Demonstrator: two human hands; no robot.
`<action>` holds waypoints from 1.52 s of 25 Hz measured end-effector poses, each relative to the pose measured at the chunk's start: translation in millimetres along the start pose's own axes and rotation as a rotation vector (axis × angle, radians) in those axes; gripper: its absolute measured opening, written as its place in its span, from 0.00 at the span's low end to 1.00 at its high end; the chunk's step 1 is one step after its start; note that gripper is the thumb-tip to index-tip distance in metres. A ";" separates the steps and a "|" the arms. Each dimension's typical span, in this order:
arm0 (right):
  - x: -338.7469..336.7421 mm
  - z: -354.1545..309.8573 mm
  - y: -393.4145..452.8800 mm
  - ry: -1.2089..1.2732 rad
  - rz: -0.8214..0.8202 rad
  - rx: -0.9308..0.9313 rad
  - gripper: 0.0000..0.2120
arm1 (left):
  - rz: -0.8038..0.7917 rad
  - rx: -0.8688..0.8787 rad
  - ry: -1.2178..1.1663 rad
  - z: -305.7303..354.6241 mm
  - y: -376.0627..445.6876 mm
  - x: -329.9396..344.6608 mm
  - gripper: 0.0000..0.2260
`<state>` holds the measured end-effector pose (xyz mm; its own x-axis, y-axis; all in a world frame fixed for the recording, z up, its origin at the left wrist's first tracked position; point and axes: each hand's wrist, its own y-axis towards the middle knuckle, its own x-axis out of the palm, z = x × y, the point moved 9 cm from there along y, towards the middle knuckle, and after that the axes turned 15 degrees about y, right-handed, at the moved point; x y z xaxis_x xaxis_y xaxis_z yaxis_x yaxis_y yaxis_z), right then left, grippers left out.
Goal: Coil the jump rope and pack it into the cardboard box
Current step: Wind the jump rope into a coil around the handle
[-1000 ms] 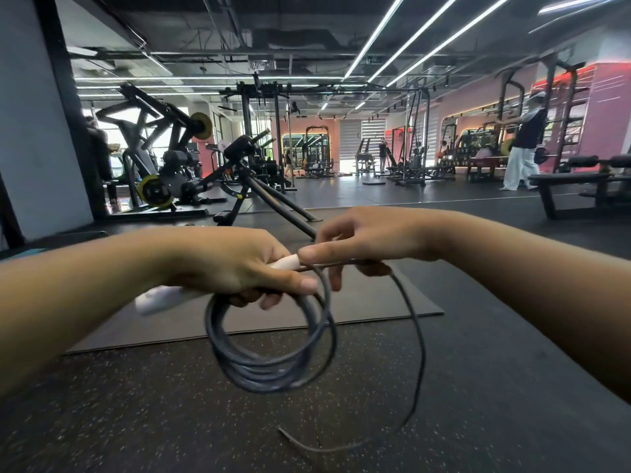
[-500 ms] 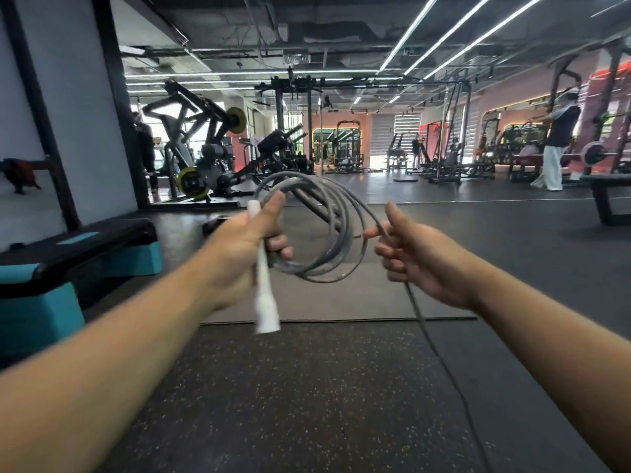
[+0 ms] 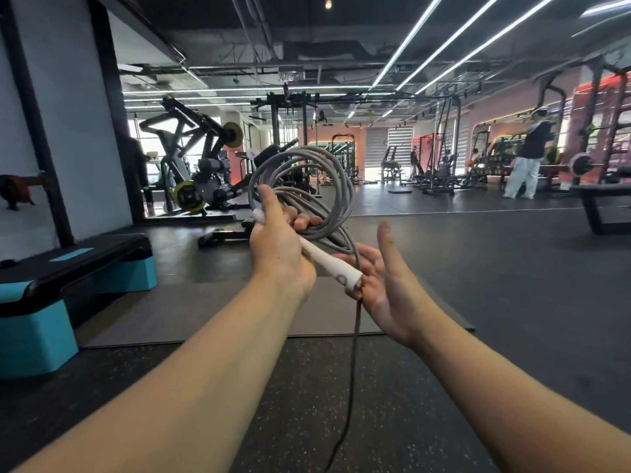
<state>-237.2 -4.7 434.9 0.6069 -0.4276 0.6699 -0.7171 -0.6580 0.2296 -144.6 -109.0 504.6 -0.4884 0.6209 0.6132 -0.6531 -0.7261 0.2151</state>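
Dark speckled rubber floor (image 3: pixel 512 302), smooth grey mat (image 3: pixel 205 312) (gym machines behind). Left hand (image 3: pixel 278 254) clenched round white handle (image 3: pixel 329 262) and grey rope (image 3: pixel 338 186) loops; right hand (image 3: pixel 389 285) spread, palm up, rope tail hanging beside it.

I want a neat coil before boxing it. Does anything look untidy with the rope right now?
Yes. The coil in the left hand is uneven, its loops splayed apart. A loose tail hangs past the open right hand toward the floor, unwound. No damage shows.
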 end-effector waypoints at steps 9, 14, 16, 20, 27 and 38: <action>46.5 -6.5 -13.3 -0.097 -0.226 -0.017 0.52 | 0.387 -0.142 -0.038 -32.7 7.2 -35.8 0.20; 46.9 21.4 -20.8 -0.124 -0.072 -0.140 0.35 | 0.294 -0.103 0.163 -39.6 2.8 -22.0 0.28; 46.7 10.5 -16.6 -0.123 0.038 -0.187 0.22 | 0.203 -0.148 0.230 -45.7 -2.7 -13.6 0.25; 56.3 -17.1 -13.2 -0.259 0.061 -0.242 0.06 | 0.226 -0.202 0.352 -45.5 -18.3 -16.1 0.15; 68.5 -57.4 -6.6 -0.902 -0.166 -0.184 0.14 | 0.390 0.452 1.191 52.6 -30.1 -27.4 0.47; 92.9 -60.8 -11.3 -1.797 -0.398 -0.100 0.06 | -0.626 1.243 2.337 6.4 -69.6 57.6 0.57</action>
<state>-193.6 0.6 537.5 0.2666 -0.3853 -0.8834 -0.4315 -0.8673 0.2481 -123.5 -24.6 529.9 -0.4985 -0.6320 -0.5934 -0.8493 0.2190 0.4803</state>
